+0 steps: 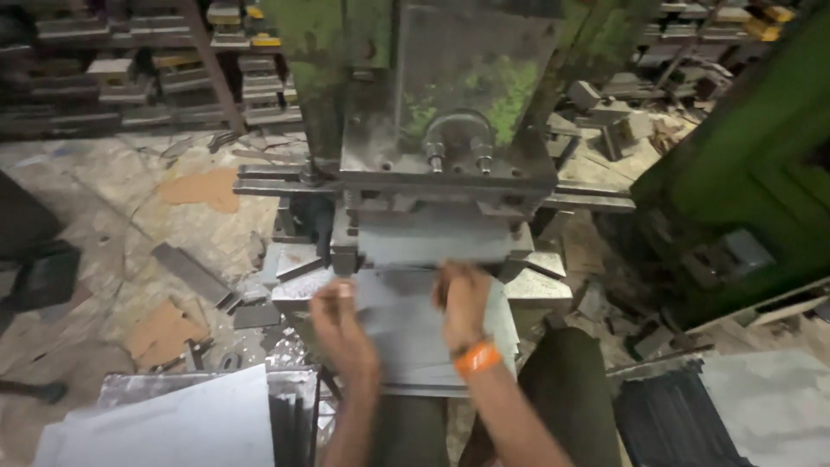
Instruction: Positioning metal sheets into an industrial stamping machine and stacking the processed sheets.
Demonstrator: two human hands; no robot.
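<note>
Head view, seated at a green press (450, 95). A grey metal sheet (406, 324) lies flat on the press bed (540, 285), its far edge under the die block (432, 238), its near edge over the knees.

Left hand (339, 324): palm down, fingers spread flat on the sheet's left part, pressing rather than gripping; likely to keep it level against the bed.

Right hand (462, 298): orange wristband (477, 357), fingers curled at the sheet's far right part near the die. Motion blur; I cannot tell whether it pinches the sheet or only rests on it.

Stack of like sheets (181, 424) near left, within reach of the left hand. Dark stack (674, 424) near right. Offcuts litter the floor (104, 225) on the left; shelves of metal blocks (164, 69) far left.
</note>
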